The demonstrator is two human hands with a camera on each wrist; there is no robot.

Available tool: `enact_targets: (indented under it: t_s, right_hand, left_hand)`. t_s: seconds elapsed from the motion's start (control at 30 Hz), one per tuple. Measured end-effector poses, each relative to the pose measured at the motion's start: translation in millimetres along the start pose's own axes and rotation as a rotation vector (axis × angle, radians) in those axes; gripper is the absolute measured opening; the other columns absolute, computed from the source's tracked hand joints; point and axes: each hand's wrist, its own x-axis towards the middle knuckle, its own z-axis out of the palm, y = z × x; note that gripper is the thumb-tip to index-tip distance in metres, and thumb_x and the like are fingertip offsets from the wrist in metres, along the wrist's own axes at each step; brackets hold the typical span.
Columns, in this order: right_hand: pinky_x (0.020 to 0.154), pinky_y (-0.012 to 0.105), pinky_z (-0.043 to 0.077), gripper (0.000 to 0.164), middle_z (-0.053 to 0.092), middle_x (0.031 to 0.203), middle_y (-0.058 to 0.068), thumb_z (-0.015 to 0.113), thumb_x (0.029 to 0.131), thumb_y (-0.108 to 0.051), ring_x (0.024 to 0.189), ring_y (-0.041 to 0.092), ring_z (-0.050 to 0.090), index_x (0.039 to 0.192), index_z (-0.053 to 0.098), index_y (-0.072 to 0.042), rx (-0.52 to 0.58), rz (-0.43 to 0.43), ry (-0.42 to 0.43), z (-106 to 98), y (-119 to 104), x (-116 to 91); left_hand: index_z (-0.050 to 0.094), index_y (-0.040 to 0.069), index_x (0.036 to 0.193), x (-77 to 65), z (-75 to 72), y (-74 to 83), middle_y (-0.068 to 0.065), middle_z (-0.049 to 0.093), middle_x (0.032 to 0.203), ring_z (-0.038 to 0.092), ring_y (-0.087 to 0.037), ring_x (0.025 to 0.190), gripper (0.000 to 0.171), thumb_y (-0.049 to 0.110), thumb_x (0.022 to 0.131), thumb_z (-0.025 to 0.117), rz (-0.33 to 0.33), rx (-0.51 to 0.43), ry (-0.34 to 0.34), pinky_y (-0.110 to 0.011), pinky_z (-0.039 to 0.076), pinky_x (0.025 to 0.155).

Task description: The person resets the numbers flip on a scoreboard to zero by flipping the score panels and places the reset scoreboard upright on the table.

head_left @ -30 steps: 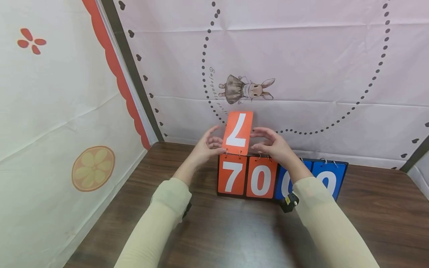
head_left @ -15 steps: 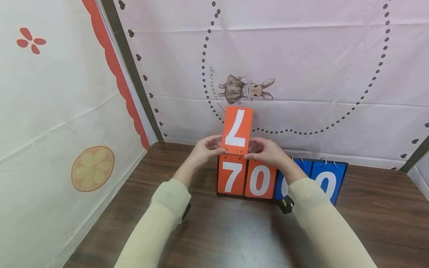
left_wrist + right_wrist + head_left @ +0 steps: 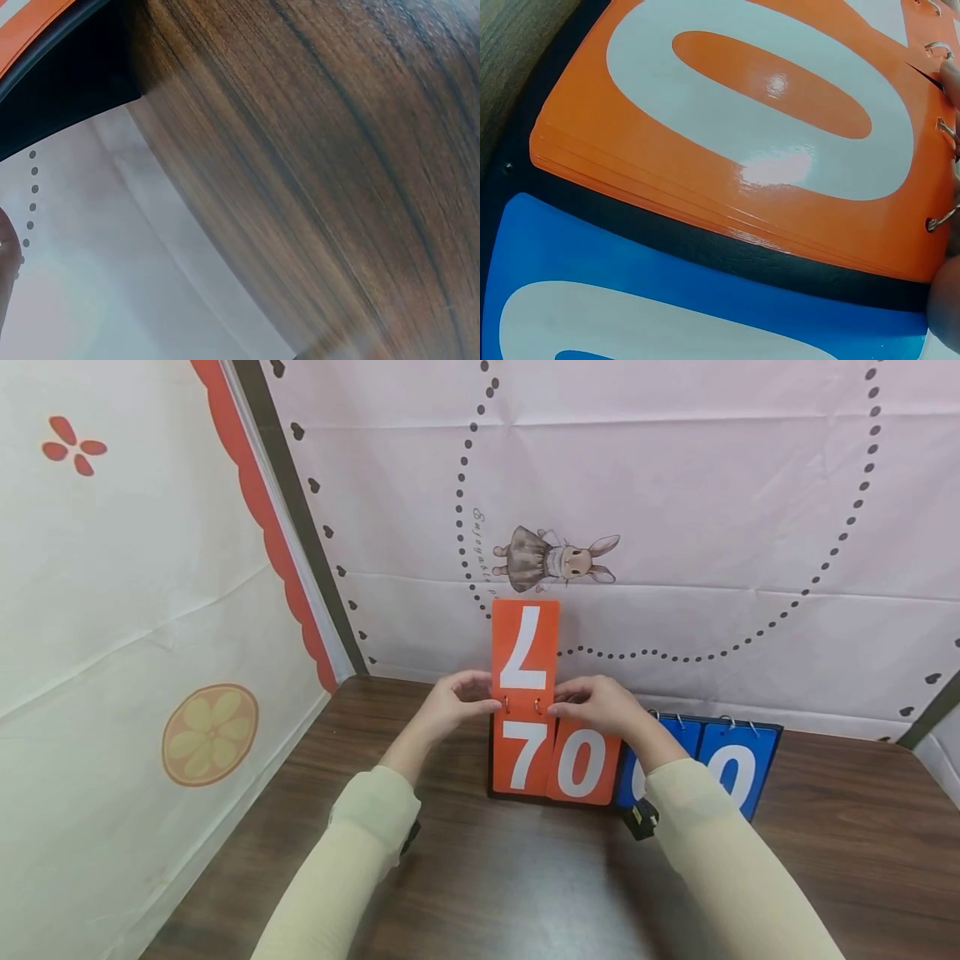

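Note:
A tabletop flip scoreboard (image 3: 519,795) stands at the back of the table, with orange and blue number cards on metal rings. An orange number card (image 3: 546,643) is flipped up over the top, its 7 upside down; below it hangs an orange card (image 3: 542,756) reading 7. My left hand (image 3: 448,703) pinches the flipped card's left edge by the rings, thumb in front, fingers partly hidden behind. Opposite it, my right hand (image 3: 600,702) pinches the right edge the same way. The right wrist view shows a fingertip (image 3: 951,79) at the rings.
To the right are an orange card (image 3: 582,763) with 0 and blue cards (image 3: 738,760), one partly covered by my right forearm. A patterned cloth wall (image 3: 712,527) rises close behind the scoreboard. Another cloth wall (image 3: 112,610) borders the brown wooden table (image 3: 525,877) at left.
My right hand has come down and left onto the card's edge, and my left hand has closed in around its side. The flipped card has straightened, its top shifting left.

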Motion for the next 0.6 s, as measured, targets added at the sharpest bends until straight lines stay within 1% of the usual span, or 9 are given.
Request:
enact_targets:
  t_s: [0.07,0.17,0.2,0.3,0.43,0.53,0.6]
  right_hand:
    - [0.081,0.044,0.050,0.030,0.062,0.105,0.005,0.070,0.088,-0.029,0.093,0.021,0.055,0.113,0.067,-0.012,0.013,-0.021,0.002,-1.0,1.0,0.0]
    - [0.080,0.043,0.050,0.026,0.061,0.106,0.008,0.069,0.089,-0.023,0.092,0.021,0.055,0.112,0.068,-0.008,0.031,-0.050,0.008,-2.1,2.8,0.2]
    - [0.079,0.043,0.051,0.026,0.061,0.106,0.008,0.069,0.089,-0.021,0.091,0.021,0.055,0.111,0.068,-0.007,0.039,-0.063,0.009,-2.3,3.5,0.3]
    - [0.077,0.041,0.051,0.023,0.061,0.105,0.009,0.069,0.089,-0.016,0.088,0.021,0.056,0.110,0.068,-0.006,0.069,-0.085,0.016,-2.9,5.1,0.9]
    - [0.075,0.039,0.052,0.020,0.061,0.102,0.007,0.069,0.089,-0.013,0.085,0.020,0.057,0.108,0.069,-0.005,0.116,-0.094,0.020,-4.6,5.5,0.0]
    - [0.078,0.042,0.052,0.023,0.061,0.101,0.007,0.070,0.088,-0.013,0.087,0.020,0.058,0.110,0.068,-0.005,0.123,-0.098,0.016,-5.3,5.1,-1.0]
    - [0.082,0.044,0.050,0.030,0.062,0.102,0.008,0.072,0.086,-0.015,0.091,0.021,0.057,0.113,0.065,-0.004,0.095,-0.102,0.007,-5.1,5.2,-1.2]
  left_hand:
    - [0.059,0.003,0.118,-0.3,-0.5,0.2,-0.009,0.062,0.108,0.056,-0.020,0.099,0.037,0.008,0.084,0.073,-0.001,0.005,-0.004,-0.046,0.046,0.089]
    - [0.062,0.001,0.113,-0.9,0.1,0.8,-0.010,0.063,0.105,0.056,-0.022,0.096,0.031,0.006,0.085,0.073,0.004,0.015,-0.007,-0.045,0.047,0.086]
    - [0.063,0.002,0.111,1.2,-0.3,-3.7,-0.009,0.064,0.103,0.057,-0.021,0.094,0.029,0.006,0.084,0.073,0.017,0.014,-0.008,-0.044,0.048,0.085]
    - [0.066,0.001,0.104,0.1,-0.1,-3.9,-0.006,0.065,0.099,0.059,-0.020,0.091,0.021,0.003,0.084,0.073,0.057,0.018,-0.022,-0.042,0.049,0.083]
    - [0.067,0.000,0.102,-1.3,0.0,-3.8,-0.006,0.065,0.099,0.059,-0.020,0.090,0.017,-0.001,0.085,0.070,0.121,0.013,-0.044,-0.042,0.049,0.083]
    - [0.067,-0.001,0.101,-1.4,-0.1,-4.6,-0.007,0.065,0.101,0.059,-0.020,0.090,0.015,-0.003,0.086,0.069,0.151,0.004,-0.053,-0.041,0.050,0.083]
    - [0.067,-0.001,0.100,-1.1,0.2,-5.3,-0.007,0.064,0.100,0.059,-0.019,0.090,0.014,-0.004,0.086,0.068,0.160,0.001,-0.057,-0.039,0.050,0.083]
